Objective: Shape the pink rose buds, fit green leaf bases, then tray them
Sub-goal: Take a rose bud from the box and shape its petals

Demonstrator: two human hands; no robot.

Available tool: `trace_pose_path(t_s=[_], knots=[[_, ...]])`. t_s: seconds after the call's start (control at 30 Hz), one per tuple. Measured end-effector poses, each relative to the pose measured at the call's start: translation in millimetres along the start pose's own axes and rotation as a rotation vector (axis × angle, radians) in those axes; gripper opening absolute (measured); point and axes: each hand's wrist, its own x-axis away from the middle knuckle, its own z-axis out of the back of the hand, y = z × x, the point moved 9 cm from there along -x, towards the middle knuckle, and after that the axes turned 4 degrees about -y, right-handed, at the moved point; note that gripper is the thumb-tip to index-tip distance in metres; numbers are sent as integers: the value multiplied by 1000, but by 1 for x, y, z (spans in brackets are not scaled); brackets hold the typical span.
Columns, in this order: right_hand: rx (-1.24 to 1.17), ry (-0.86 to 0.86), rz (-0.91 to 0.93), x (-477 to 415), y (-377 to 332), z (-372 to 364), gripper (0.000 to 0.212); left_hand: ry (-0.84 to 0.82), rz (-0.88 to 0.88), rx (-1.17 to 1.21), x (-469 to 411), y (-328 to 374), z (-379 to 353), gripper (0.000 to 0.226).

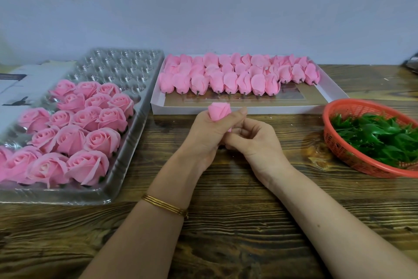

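A closed pink rose bud (219, 110) stands upright in my left hand (209, 134), whose fingers curl round its lower half. My right hand (253, 139) sits just beneath and to the right, fingertips curled at the bud's base; the base itself is hidden. Several unshaped pink buds (237, 75) lie in rows in a white cardboard box (248, 109) behind my hands. Shaped roses (74, 134) fill the near part of a clear plastic cavity tray (126, 68) on the left. Green leaf bases (375, 136) lie heaped in a red mesh basket (334, 143) on the right.
Everything rests on a dark wooden table (226, 222) against a pale wall. White paper sheets (20, 88) lie behind the plastic tray at the far left. A dark object (412, 62) pokes in at the right edge.
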Motion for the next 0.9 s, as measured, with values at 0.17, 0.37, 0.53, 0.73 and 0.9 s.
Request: trace_pose_path(t_s=[0.17, 0.37, 0.53, 0.73, 0.9], knots=[[-72, -83, -56, -1, 5, -8, 18, -61, -7, -48, 0, 3, -3, 55], [-106, -104, -66, 1, 4, -10, 18, -60, 31, -36, -2, -3, 0, 25], [-102, -44, -27, 3, 3, -5, 3, -56, 47, 18, -1, -5, 0, 19], [-110, -78, -60, 1, 2, -10, 18, -93, 4, -20, 3, 5, -6, 57], [-251, -160, -119, 3, 2, -18, 16, -159, 8, -49, 4, 6, -3, 60]])
